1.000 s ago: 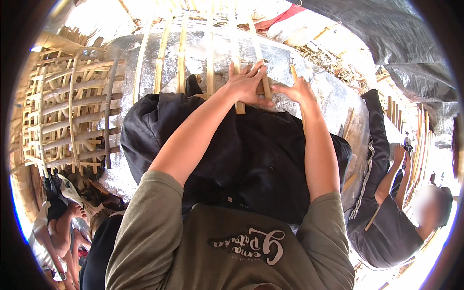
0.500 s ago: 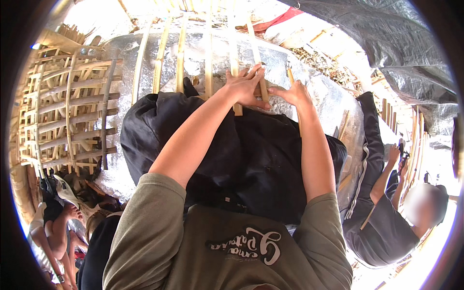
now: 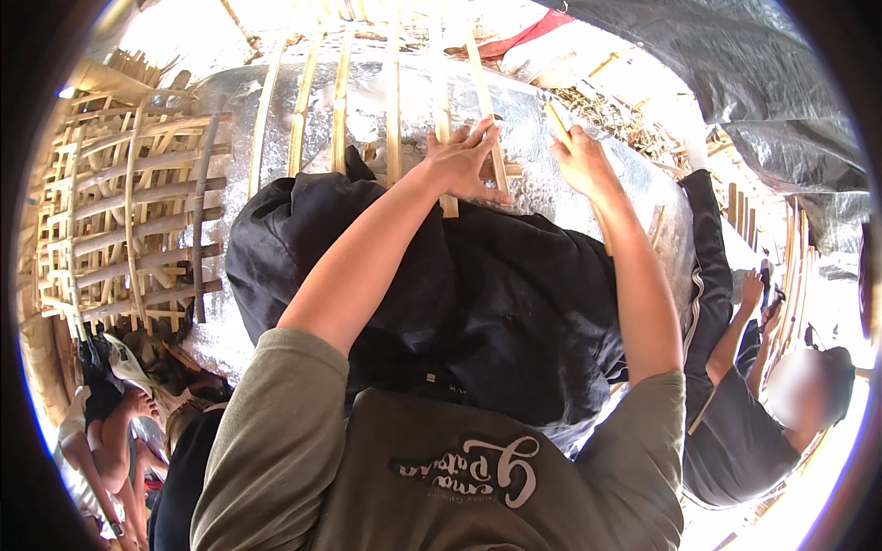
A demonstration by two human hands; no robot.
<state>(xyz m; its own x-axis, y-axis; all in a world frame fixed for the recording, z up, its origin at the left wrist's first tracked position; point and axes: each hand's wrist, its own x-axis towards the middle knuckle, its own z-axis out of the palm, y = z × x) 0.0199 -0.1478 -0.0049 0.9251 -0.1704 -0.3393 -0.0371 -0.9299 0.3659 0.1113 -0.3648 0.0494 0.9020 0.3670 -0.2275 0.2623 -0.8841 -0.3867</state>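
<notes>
My left hand lies with spread fingers across two pale bamboo slats, near their close ends. One of them, a slanting bamboo slat, runs under its fingertips. Several similar slats stand side by side to the left, among them a bamboo slat. Beside the slanting slat a short crosspiece shows in part. To the right, my right hand is closed round a thin bamboo strip. The strip's far end sticks out past the fingers, and its near part passes behind my forearm.
Black cloth covers my legs. Silvery sheeting lies beneath the slats. At left stands a woven bamboo lattice. On the right sits a person in dark clothes, hands raised; another person's bare legs show lower left. A dark tarp hangs upper right.
My right hand has moved right, away from the slanting slat, carrying the strip; its thumb, stretched out before, is now folded in. My left hand stays on the slats.
</notes>
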